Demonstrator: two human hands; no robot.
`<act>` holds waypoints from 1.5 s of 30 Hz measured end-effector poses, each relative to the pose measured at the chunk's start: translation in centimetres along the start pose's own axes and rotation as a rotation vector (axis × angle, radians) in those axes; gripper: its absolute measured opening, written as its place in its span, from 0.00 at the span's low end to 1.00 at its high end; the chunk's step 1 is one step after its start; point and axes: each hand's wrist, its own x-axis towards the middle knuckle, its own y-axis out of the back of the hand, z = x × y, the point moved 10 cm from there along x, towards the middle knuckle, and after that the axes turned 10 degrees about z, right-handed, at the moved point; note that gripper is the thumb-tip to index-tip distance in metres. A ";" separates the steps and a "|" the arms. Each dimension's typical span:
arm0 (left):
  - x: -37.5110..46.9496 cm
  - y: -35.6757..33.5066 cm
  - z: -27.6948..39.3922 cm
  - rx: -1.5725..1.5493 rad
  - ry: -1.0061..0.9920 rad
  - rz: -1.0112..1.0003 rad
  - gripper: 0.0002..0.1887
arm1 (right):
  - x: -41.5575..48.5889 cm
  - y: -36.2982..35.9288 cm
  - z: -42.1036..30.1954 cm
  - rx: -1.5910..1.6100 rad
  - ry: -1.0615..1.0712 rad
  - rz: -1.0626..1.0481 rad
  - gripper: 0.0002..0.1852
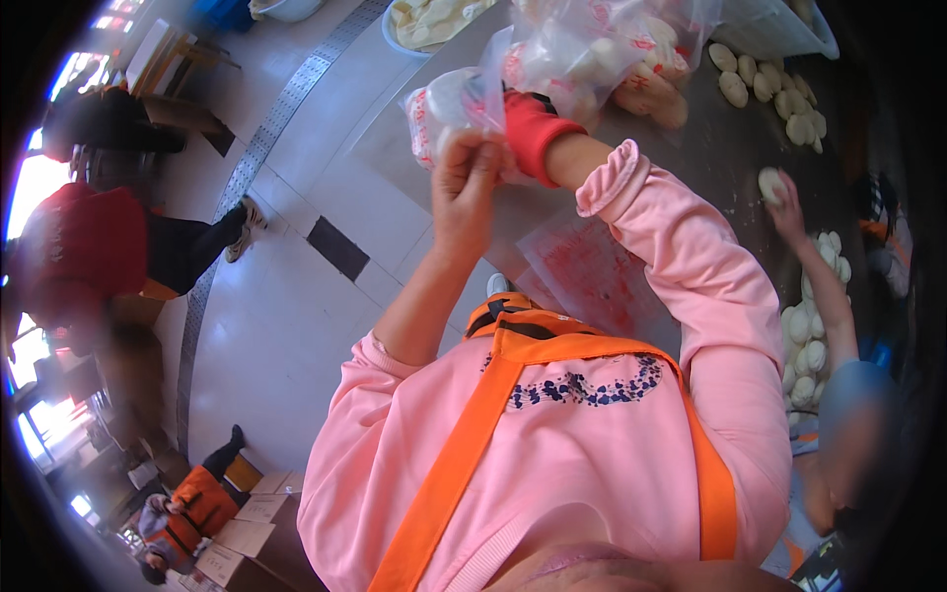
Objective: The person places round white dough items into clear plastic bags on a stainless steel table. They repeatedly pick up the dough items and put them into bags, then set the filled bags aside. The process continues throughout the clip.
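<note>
My bare left hand point(466, 174) pinches the gathered plastic of a clear bag point(436, 103) with red print. Pale round flatbreads or buns show through its film. Right beside it is my right hand point(534, 137) in a red glove, its fingers mostly hidden behind the plastic, so their grip is unclear. More filled clear bags point(570, 66) lie just beyond the glove on the dark tabletop point(710, 163). Flat printed plastic bags point(592, 266) rest at the near table edge, below my right forearm.
Loose pale rounds point(799, 111) lie at the table's far right, near a white plastic crate point(777, 29). A co-worker's hand point(788, 207) touches one round; more rounds point(806, 333) are piled nearby. A basin point(414, 26) stands beyond the table. Cardboard boxes point(251, 518) and several people are behind left.
</note>
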 end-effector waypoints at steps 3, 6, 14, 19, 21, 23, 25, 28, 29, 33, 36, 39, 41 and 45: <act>-0.8 0.2 -1.0 0.101 0.006 0.001 0.05 | -0.3 -1.5 -0.8 -0.018 0.049 -0.025 0.10; -1.0 0.0 -1.5 0.075 -0.051 -0.036 0.05 | -1.7 -0.5 0.3 0.061 -0.011 0.083 0.10; 0.3 -0.2 0.1 0.074 -0.082 -0.054 0.05 | -4.2 1.9 6.0 0.856 -0.251 0.568 0.10; -0.4 -1.6 -0.9 0.021 -0.046 -0.116 0.04 | -8.6 5.7 4.9 0.684 -0.109 0.860 0.10; 0.1 -1.0 -0.7 0.042 -0.057 -0.098 0.06 | -11.9 8.8 2.1 0.334 0.150 1.109 0.26; 0.6 -0.4 -1.0 0.090 -0.025 -0.136 0.10 | -13.4 9.3 4.0 0.529 -0.074 1.211 0.34; 0.9 3.3 0.3 0.391 -0.213 0.052 0.21 | -14.1 11.1 4.5 0.415 -0.170 1.266 0.45; 0.4 9.2 -1.6 0.941 -0.349 0.195 0.43 | -12.6 10.2 7.6 0.272 -0.239 1.214 0.48; 0.2 10.9 -2.9 1.146 -0.377 0.230 0.51 | -11.3 9.3 8.5 0.262 -0.234 1.127 0.48; 0.7 11.3 -9.5 1.140 -0.198 0.192 0.60 | -7.2 8.5 10.5 0.093 -0.273 0.901 0.30; 2.4 9.5 -11.3 1.124 -0.250 0.213 0.60 | -8.9 10.7 10.5 0.138 -0.116 1.047 0.22; 3.5 9.6 -11.2 1.212 -0.382 0.190 0.58 | -17.8 8.7 13.8 0.626 -0.275 1.264 0.24; 3.9 10.4 -10.9 1.219 -0.468 0.161 0.58 | -25.2 6.8 16.0 0.920 -0.351 1.465 0.25; 1.9 10.0 -10.0 1.178 -0.505 0.048 0.56 | -42.5 -6.8 12.4 1.080 -0.907 1.651 0.25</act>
